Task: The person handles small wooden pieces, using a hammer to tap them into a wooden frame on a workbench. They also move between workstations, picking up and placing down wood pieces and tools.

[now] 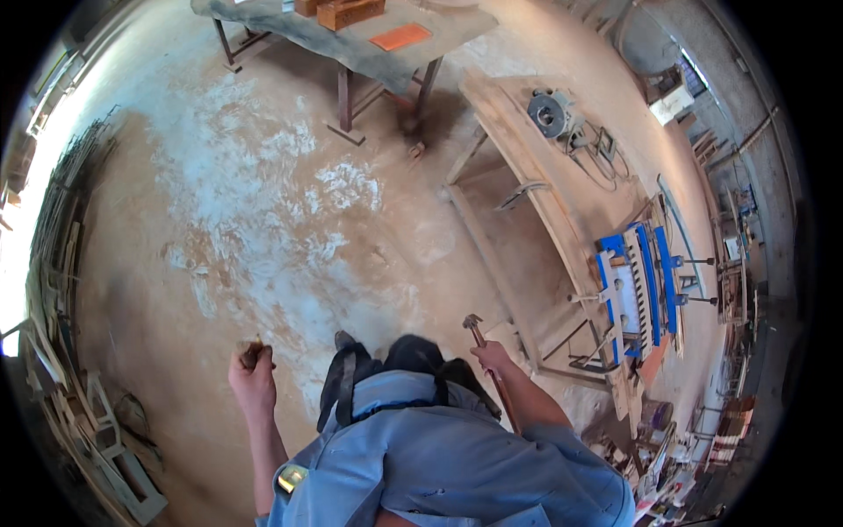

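Note:
My right hand [494, 358] is closed round the wooden handle of a claw hammer [474, 325]. The hammer's head points up and away from me, and its handle runs back beside my right forearm. Out to the left, my left hand [252, 367] is raised and closed, with something small and brown at its fingers that I cannot make out. Both hands are apart from the benches. Below me show my blue shirt and dark trousers, with a yellow tape measure [291, 478] at my left side.
On the right stands a wooden workbench [518, 145] with a circular power saw [551, 114] and a blue clamping jig [628, 290]. A covered table [351, 48] is at the far side. Wood strips and a white plastic chair [123, 457] line the left. Pale powder marks the floor [272, 193].

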`<state>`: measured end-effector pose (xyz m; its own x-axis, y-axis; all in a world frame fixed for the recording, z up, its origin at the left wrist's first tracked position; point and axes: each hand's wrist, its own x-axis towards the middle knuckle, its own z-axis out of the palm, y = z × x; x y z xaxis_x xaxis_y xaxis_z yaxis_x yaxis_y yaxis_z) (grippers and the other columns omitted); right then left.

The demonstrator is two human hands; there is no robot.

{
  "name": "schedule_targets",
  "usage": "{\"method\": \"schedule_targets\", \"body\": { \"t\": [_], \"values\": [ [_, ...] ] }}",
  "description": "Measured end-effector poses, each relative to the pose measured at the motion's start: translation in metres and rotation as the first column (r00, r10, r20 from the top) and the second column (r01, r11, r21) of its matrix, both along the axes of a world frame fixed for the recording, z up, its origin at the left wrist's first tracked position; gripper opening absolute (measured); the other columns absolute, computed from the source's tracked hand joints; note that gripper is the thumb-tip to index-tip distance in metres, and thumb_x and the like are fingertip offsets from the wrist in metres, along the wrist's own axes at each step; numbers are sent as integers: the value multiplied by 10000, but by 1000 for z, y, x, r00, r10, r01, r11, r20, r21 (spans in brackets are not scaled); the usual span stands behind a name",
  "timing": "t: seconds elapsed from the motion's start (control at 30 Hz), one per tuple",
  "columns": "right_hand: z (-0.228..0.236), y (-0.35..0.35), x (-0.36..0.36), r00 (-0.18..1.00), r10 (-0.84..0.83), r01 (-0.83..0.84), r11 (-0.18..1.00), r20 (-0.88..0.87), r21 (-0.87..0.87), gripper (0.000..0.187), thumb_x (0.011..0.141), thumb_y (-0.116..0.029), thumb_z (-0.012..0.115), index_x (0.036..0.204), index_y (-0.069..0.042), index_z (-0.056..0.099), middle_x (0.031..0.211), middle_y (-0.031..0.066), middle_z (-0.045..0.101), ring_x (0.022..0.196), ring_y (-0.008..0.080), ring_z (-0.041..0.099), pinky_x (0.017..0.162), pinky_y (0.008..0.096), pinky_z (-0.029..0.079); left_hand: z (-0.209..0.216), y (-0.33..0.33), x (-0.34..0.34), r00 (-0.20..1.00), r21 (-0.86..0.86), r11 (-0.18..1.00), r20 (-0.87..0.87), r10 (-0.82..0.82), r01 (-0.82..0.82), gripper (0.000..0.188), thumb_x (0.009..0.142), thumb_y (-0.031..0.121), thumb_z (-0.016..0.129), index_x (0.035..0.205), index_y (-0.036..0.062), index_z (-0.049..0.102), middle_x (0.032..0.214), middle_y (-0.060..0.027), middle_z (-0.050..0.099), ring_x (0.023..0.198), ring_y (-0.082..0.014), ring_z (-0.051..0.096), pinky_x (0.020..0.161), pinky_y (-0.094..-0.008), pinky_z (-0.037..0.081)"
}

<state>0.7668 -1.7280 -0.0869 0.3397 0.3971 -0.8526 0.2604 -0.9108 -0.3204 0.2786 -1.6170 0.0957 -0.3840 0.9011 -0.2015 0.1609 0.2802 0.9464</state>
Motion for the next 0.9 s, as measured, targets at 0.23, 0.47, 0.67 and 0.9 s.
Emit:
{"method": "schedule_targets", "body": {
  "t": [0.23,0.47,0.67,0.9],
  "values": [
    [-61,63,-6,969,245,-242,969,46,-56,395,815,-385,716,661,-39,603,552,79,565,474,247,596,424,404,492,-26,149,-34,997,69,997,-78,-19,24,71,887,3,623,957,4,638,830,-55,668,791,-135,652,692,-291,531],
    [-145,136,7,999,-42,39,995,-20,-95,485,875,-396,621,1011,65,683,852,174,694,775,305,659,672,433,506,-8,300,21,905,-105,945,-272,-328,311,149,841,67,717,960,53,629,904,-108,671,857,-217,672,748,-347,533],
    [-13,345,-26,999,9,-12,997,-43,-79,245,889,-293,617,936,-61,558,613,36,488,471,194,503,424,383,414,-5,378,31,836,-75,903,-354,-420,423,189,769,132,723,933,83,643,877,-121,655,847,-340,645,706,-402,522],
    [9,465,-50,998,3,3,994,56,-109,176,891,-228,607,910,-96,492,592,22,437,427,163,436,387,344,369,-35,446,2,851,-156,892,-269,-452,424,233,728,71,679,956,88,632,886,-118,672,852,-336,659,699,-427,523]
  ]
}}
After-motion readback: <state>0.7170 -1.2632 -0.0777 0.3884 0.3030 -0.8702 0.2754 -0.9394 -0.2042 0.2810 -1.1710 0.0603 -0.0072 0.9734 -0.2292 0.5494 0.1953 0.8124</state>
